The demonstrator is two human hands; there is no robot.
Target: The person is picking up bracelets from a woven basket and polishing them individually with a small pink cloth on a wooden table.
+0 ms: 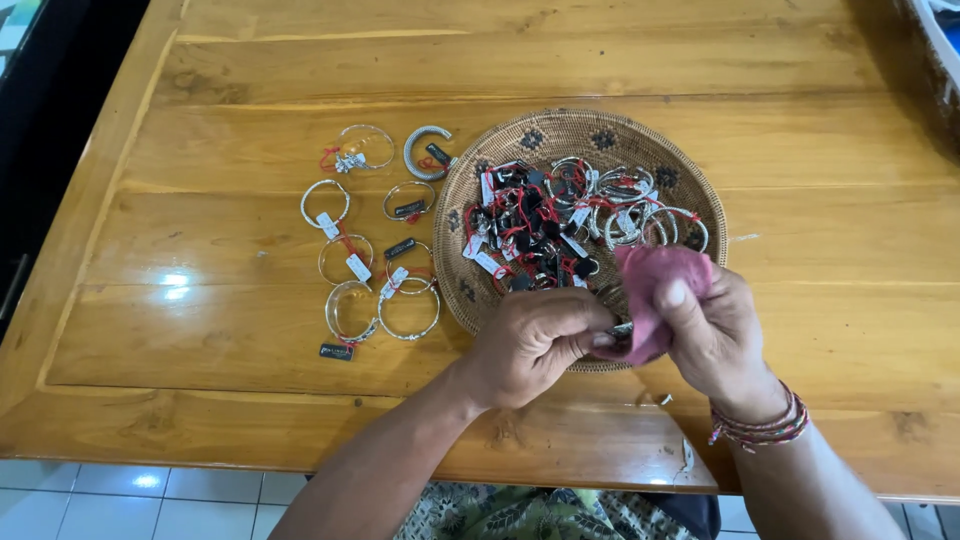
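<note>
Both hands pinched one crumpled pink cloth (655, 300) over the near rim of the round woven basket (560, 135): left hand (535, 340), right hand (715, 335), a small silver piece (622, 328) between them. Eight tagged silver bangles (365, 250) lay left of the basket on the wooden desk (200, 330); those heaped inside were too tangled to count.

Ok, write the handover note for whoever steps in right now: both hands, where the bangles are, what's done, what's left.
Left hand: closed on a small silver piece, only partly visible, at the near rim of the basket.
Right hand: holds a pink cloth wrapped against that same piece.
Woven basket: a pile of tagged silver bangles with red strings and black or white tags.
Table: eight bangles laid out in loose rows left of the basket, apart from the pile.
Done: those eight appear set aside.
Left: the piece in hand, then, it seems, the basket pile.
</note>
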